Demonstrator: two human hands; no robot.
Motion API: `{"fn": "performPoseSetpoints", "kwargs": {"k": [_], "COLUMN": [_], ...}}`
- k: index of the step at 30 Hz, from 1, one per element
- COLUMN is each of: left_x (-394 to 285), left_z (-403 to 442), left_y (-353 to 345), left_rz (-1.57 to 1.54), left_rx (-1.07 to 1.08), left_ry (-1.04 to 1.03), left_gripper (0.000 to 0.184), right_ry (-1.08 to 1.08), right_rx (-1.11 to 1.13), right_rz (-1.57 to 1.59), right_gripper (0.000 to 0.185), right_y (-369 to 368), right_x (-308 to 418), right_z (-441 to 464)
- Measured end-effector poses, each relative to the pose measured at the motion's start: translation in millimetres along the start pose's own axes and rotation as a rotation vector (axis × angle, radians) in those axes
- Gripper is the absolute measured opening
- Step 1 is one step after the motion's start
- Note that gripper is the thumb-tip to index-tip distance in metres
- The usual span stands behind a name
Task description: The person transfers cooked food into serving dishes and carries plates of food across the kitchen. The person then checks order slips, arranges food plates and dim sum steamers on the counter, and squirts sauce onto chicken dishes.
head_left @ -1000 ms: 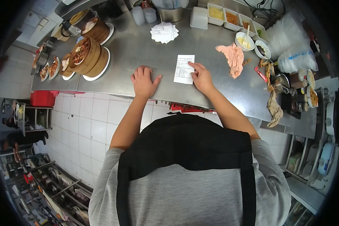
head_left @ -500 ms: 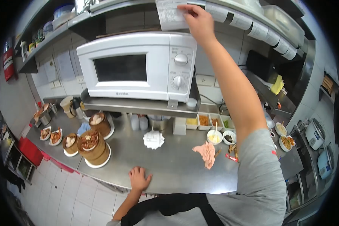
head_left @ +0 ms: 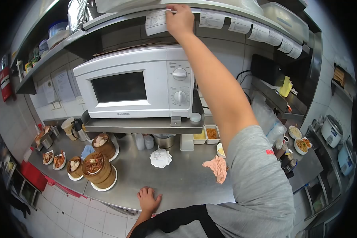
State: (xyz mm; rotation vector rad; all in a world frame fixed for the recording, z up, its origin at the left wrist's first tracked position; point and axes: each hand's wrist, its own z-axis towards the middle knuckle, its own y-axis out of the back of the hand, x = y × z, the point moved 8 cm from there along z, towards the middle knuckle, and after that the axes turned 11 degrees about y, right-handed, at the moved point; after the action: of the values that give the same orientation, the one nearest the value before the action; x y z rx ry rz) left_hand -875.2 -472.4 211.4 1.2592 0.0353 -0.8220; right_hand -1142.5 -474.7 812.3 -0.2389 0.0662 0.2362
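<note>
My right hand (head_left: 180,22) is raised to the front edge of the upper shelf, its fingers closed on the right edge of a printed paper receipt (head_left: 155,23). The receipt hangs below the shelf edge, above the white microwave (head_left: 119,89). Lower down, my left hand (head_left: 148,199) rests palm down at the front edge of the steel counter (head_left: 186,184), fingers spread and holding nothing. Beyond it a stack of paper slips (head_left: 160,158) stands on a spike. A crumpled pink cloth (head_left: 216,168) lies on the counter to the right.
More receipts (head_left: 240,24) hang in a row along the shelf edge. Bamboo steamers (head_left: 97,168) with food stand on plates at the left. Sauce bottles (head_left: 291,164) and bowls of food (head_left: 300,146) are at the right. Behind my forearm are trays of chopped ingredients (head_left: 212,134).
My right hand has moved left along the shelf edge with the receipt, which now hangs farther from the other receipts. The view has shifted slightly; my left hand stays on the counter edge.
</note>
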Motion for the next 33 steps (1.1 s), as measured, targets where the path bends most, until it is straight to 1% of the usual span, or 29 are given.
{"fn": "performPoseSetpoints", "kwargs": {"k": [1, 2, 3, 5, 6, 7, 9, 10, 13, 16, 19, 20, 22, 23, 24, 25, 27, 28, 31, 32, 33], "left_x": [0, 0, 1, 3, 4, 5, 5, 4, 1, 0, 1, 1, 0, 0, 1, 3, 3, 3, 5, 10, 12], "left_z": [0, 0, -1, -1, -1, -1, -1, -1, -1, -2, -2, -1, -3, -3, -3, -3, -3, -3, -3, -3, -2], "left_y": [-1, -1, -2, -4, -6, -7, -6, -6, -4, -3, -5, -5, -6, -7, -8, -9, -10, -10, -12, -17, -17], "left_rz": [-0.001, 0.0, 0.0, 0.004, 0.007, 0.01, -0.007, -0.017, -0.013, -0.006, -0.001, 0.006, 0.015, 0.009, 0.005, 0.001, -0.002, -0.002, 0.03, 0.052, 0.062], "left_rx": [0.003, 0.002, 0.001, -0.001, 0.0, -0.002, -0.011, -0.016, -0.009, -0.014, -0.028, -0.034, -0.048, -0.036, -0.023, -0.01, -0.014, -0.015, -0.018, 0.003, -0.007], "left_ry": [0.0, 0.003, 0.007, 0.014, 0.017, 0.019, 0.017, 0.017, 0.028, 0.017, -0.013, -0.015, -0.01, -0.002, 0.008, 0.017, 0.02, 0.022, 0.02, 0.028, 0.023], "left_gripper": [0.041, 0.041, 0.041, 0.042, 0.042, 0.042, 0.041, 0.04, 0.04, 0.042, 0.042, 0.042, 0.042, 0.042, 0.041, 0.04, 0.041, 0.041, 0.043, 0.044, 0.044], "right_ry": [0.128, 0.208, 0.297, 0.186, 0.213, 0.263, 0.365, 0.412, 0.521, 0.579, 0.54, 0.458, 0.046, -0.269, -0.454, -0.552, -0.747, -0.698, -0.395, -0.349, -0.27], "right_rx": [-0.012, -0.023, -0.055, -0.071, 0.031, 0.067, 0.136, 0.236, 0.209, 0.242, 0.203, 0.129, -0.142, -0.164, -0.127, -0.113, -0.085, -0.256, -0.476, -0.379, -0.323], "right_rz": [-0.064, -0.152, -0.174, -0.194, -0.365, -0.358, -0.345, -0.416, -0.373, -0.334, -0.265, -0.346, -0.348, -0.309, -0.171, -0.074, 0.119, 0.224, 0.432, 0.464, 0.615], "right_gripper": [0.017, 0.018, 0.019, 0.014, 0.028, 0.028, 0.03, 0.032, 0.033, 0.036, 0.037, 0.033, 0.028, 0.026, 0.029, 0.031, 0.037, 0.04, 0.041, 0.036, 0.031], "right_y": [14, 28, 44, 88, 97, 101, 106, 97, 86, 66, 88, 111, 170, 191, 197, 192, 180, 175, 183, 184, 183], "right_x": [5, 0, -14, -36, -60, -61, -55, -61, -44, -39, -27, -38, -92, -127, -151, -167, -174, -197, -169, -158, -149], "right_z": [4, 7, 12, 20, 23, 21, 16, 12, 4, 0, 6, 13, 18, 11, 2, -9, -29, -32, -30, -32, -45]}}
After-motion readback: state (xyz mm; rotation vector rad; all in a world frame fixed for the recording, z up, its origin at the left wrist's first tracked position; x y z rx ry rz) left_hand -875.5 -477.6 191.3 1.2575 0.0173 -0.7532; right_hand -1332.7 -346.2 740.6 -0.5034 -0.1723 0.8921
